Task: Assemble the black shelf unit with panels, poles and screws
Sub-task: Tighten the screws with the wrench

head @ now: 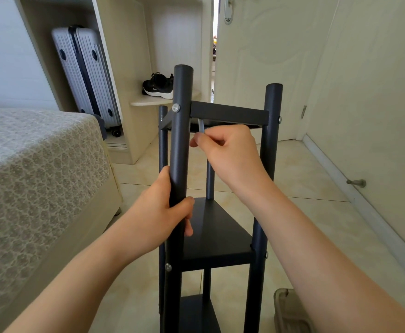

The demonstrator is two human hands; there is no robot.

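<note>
The fingers (pixel 196 141) of the right hand (pixel 230 155) pinch a thin silver tool (pixel 201 127). Its upper end reaches the underside of the top panel (pixel 227 113), just beside the front-left pole (pixel 182 131). The left hand (pixel 155 212) grips that pole lower down, thumb and fingers curled round it, level with the middle panel (pixel 218 239).

The black shelf unit (pixel 220 259) stands upright. It shows four poles: the gripped one, the front-right pole (pixel 274 102), the back-left pole (pixel 163 145) and the back-right pole (pixel 209 179). Three panels are in view, the third being the lower panel (pixel 196 313). Four silver screw heads (pixel 176 107) show on the front poles, two level with the top panel and two level with the middle one.

The unit stands on a pale tiled floor (pixel 304 179), between a bed (pixel 35 164) with a patterned cover at the floor's left edge and the skirting along its right edge. A door stop (pixel 356 182) juts from the right wall. A cream door (pixel 263 56) at the far edge stands slightly ajar.

An open wardrobe niche (pixel 115 44) holds one grey suitcase (pixel 86 75), upright. Beside the niche, a rounded corner shelf (pixel 148 100) carries black sneakers (pixel 158 86); how many I cannot tell. A beige object (pixel 290 311) lies at the floor's near edge.
</note>
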